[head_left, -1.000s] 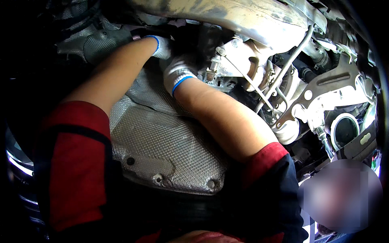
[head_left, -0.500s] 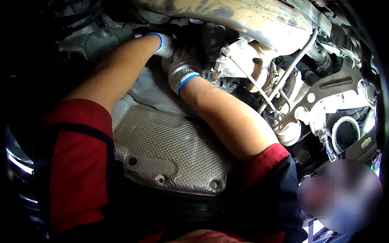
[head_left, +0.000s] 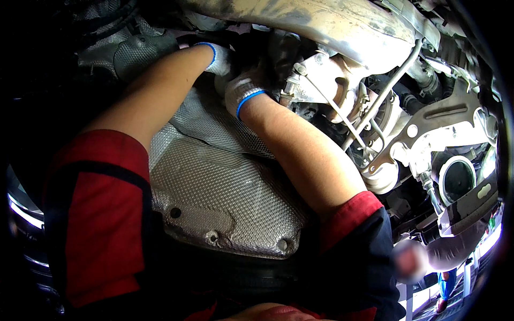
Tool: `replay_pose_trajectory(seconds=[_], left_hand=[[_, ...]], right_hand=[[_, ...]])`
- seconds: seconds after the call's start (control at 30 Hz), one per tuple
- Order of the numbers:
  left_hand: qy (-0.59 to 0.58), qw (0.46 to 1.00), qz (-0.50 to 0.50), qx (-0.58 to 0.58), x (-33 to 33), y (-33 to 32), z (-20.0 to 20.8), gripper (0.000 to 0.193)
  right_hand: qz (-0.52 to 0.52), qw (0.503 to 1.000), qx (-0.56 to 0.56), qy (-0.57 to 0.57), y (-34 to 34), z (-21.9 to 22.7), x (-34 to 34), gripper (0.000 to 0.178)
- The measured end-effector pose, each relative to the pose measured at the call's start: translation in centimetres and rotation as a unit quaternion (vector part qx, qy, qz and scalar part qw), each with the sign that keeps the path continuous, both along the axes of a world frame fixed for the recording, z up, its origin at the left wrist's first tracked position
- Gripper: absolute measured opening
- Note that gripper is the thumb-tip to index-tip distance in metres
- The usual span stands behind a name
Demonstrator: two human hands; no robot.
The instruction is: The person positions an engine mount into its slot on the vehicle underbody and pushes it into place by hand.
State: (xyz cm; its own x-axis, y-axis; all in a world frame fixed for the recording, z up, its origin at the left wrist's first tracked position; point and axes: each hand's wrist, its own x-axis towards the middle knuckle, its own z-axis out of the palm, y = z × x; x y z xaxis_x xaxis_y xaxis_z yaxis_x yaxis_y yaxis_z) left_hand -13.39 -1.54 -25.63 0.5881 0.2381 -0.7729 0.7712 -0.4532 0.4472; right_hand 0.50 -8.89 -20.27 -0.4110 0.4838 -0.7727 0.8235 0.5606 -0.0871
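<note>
Both my hands reach up into a dark gap between a textured silver heat shield (head_left: 230, 182) and the underbody parts beyond it. My left hand (head_left: 220, 60), in a white knit glove with a blue cuff edge, is at the gap's left side. Close beside it my right hand (head_left: 245, 90), gloved the same way, goes in from the right. Shadow hides the fingers of both hands, so what they touch cannot be made out. A pale metal bracket (head_left: 316, 80) with a bolt sits just right of my right hand.
A large, stained tan metal housing (head_left: 316, 24) spans the top. To the right are a thin light rod (head_left: 393, 83), a slotted metal arm (head_left: 450, 109) and a round open tube end (head_left: 458, 178). Another person (head_left: 445, 286) in blue shows at the lower right edge.
My right hand has gone slightly deeper into the dark gap, and its fingers have passed from sight. My left hand looks almost unmoved.
</note>
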Motion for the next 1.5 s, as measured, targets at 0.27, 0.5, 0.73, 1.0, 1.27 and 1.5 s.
replay_pose_trajectory(seconds=[0.27,0.5,0.73,1.0,1.27,1.5], left_hand=[[0.045,0.999,-0.010,-0.002,0.1,-0.2,1.0,0.041],[0.077,0.997,-0.019,0.000,-2.7,-1.3,-2.4,0.049],[0.123,0.990,-0.051,-0.042,-2.3,-1.6,-1.3,0.058],[0.001,0.994,-0.058,0.090,-3.4,-1.9,-2.4,0.033],[0.153,0.987,-0.018,-0.046,-2.9,-2.4,-0.7,0.064],[0.136,0.989,0.027,-0.058,-2.9,-1.2,-2.1,0.072]], right_hand=[[0.208,0.956,0.186,-0.095,-3.2,-7.6,-1.5,0.074],[0.209,0.948,0.194,-0.140,-4.3,-9.2,-3.4,0.061],[0.260,0.948,0.153,-0.102,-5.1,-9.7,-3.8,0.051],[0.193,0.960,0.168,-0.109,-5.2,-11.4,-3.8,0.054],[0.232,0.954,0.179,-0.061,-6.7,-10.8,-4.5,0.059],[0.255,0.941,0.168,-0.145,-5.2,-12.8,-5.1,0.060]])
